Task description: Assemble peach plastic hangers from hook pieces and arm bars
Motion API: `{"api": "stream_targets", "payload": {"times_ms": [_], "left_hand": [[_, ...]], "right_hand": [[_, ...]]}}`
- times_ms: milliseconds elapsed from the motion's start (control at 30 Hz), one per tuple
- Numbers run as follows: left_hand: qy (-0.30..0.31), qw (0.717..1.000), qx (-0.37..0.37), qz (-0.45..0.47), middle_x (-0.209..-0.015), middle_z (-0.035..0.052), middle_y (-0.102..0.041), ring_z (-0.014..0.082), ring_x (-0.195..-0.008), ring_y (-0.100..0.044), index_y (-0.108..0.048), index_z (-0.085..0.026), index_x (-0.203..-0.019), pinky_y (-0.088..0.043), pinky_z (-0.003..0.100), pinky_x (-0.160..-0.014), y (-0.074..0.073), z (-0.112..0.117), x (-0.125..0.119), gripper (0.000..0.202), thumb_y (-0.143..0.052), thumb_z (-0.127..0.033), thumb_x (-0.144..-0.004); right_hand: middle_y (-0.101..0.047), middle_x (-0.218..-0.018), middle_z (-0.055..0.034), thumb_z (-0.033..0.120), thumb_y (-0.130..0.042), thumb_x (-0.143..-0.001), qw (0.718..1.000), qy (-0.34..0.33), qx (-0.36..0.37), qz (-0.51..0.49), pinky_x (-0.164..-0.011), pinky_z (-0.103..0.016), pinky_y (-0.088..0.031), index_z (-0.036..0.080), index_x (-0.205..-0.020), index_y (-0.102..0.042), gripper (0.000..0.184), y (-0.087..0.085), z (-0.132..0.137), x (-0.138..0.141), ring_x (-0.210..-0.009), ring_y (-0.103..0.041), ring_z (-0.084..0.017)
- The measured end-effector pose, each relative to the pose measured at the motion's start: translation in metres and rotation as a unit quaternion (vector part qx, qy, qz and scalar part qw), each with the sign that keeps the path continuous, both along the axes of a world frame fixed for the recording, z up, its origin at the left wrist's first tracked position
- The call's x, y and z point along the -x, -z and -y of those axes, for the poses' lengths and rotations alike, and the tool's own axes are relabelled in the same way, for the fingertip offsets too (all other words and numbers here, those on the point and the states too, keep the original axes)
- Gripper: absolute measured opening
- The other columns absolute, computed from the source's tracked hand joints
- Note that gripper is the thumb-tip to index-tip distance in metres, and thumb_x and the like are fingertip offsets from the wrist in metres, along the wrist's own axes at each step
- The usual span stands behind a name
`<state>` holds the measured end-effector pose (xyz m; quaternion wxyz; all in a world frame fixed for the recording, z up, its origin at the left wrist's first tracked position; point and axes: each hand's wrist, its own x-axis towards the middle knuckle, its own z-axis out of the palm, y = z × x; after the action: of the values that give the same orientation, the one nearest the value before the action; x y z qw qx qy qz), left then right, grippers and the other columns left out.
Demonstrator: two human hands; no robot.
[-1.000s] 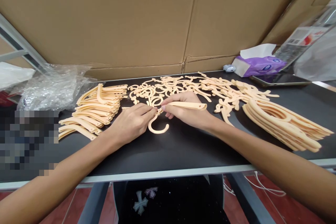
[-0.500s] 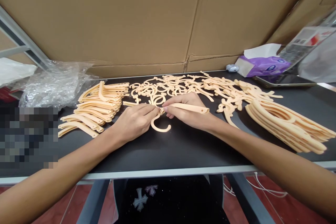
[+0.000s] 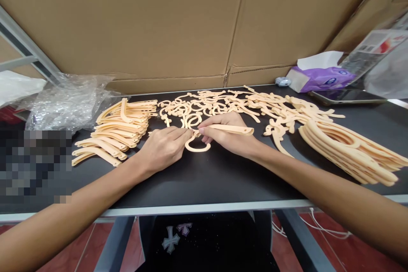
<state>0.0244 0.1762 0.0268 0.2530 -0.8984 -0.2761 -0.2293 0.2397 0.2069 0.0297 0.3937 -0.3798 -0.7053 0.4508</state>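
Note:
My left hand [image 3: 162,147] and my right hand [image 3: 227,135] meet at the middle of the black table [image 3: 223,178]. The right hand grips a peach plastic hanger arm [image 3: 234,128] that sticks out to the right. The left hand's fingers are closed on another arm piece and pinch the stem of a peach hook [image 3: 196,146] where the pieces join. The hook curves down onto the table between the hands.
Stacked hanger arms [image 3: 116,129] lie at the left, a larger stack [image 3: 347,148] at the right, and loose hooks [image 3: 229,104] are strewn behind. Crumpled plastic wrap [image 3: 68,102], a tissue pack [image 3: 321,77], a phone [image 3: 347,97] and cardboard walls [image 3: 178,21] ring the table.
The hook between my hands has swung from hanging low toward me to lying flatter and closer to the fingertips. Both hands stayed together at the joint.

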Motion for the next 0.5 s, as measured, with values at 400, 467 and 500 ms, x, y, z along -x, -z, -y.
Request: {"api": "stream_targets", "payload": {"times_ms": [400,467,500], "left_hand": [[-0.002,0.999,-0.008,0.038,-0.079,0.006,-0.075,0.016,-0.063,-0.068,-0.066,-0.012,-0.097,-0.052,0.025,-0.054,-0.0022,0.0013,-0.001,0.017,-0.05,-0.009,-0.094],[0.005,0.999,-0.016,0.044,-0.08,0.0062,-0.075,0.0158,-0.063,-0.069,-0.066,-0.011,-0.099,-0.052,0.025,-0.055,-0.0034,0.0019,-0.0016,0.013,-0.053,-0.011,-0.095],[0.011,0.999,-0.024,0.048,-0.081,0.0066,-0.076,0.016,-0.064,-0.069,-0.065,-0.011,-0.102,-0.053,0.025,-0.056,-0.0036,0.002,-0.0016,0.013,-0.055,-0.012,-0.095]], "right_hand": [[-0.069,-0.056,-0.0033,0.017,-0.068,-0.075,0.986,-0.002,0.143,-0.083,-0.046,-0.024,-0.057,0.013,-0.068,-0.071,0.009,-0.0066,0.0044,0.0062,-0.047,-0.067,-0.016],[-0.069,-0.056,-0.004,0.016,-0.068,-0.074,0.979,-0.002,0.169,-0.111,-0.045,-0.025,-0.056,0.013,-0.066,-0.07,0.009,-0.0067,0.0041,0.0067,-0.046,-0.067,-0.016],[-0.068,-0.056,-0.0043,0.016,-0.067,-0.073,0.976,-0.003,0.179,-0.124,-0.044,-0.025,-0.056,0.013,-0.066,-0.07,0.008,-0.007,0.004,0.0067,-0.046,-0.067,-0.017]]}}
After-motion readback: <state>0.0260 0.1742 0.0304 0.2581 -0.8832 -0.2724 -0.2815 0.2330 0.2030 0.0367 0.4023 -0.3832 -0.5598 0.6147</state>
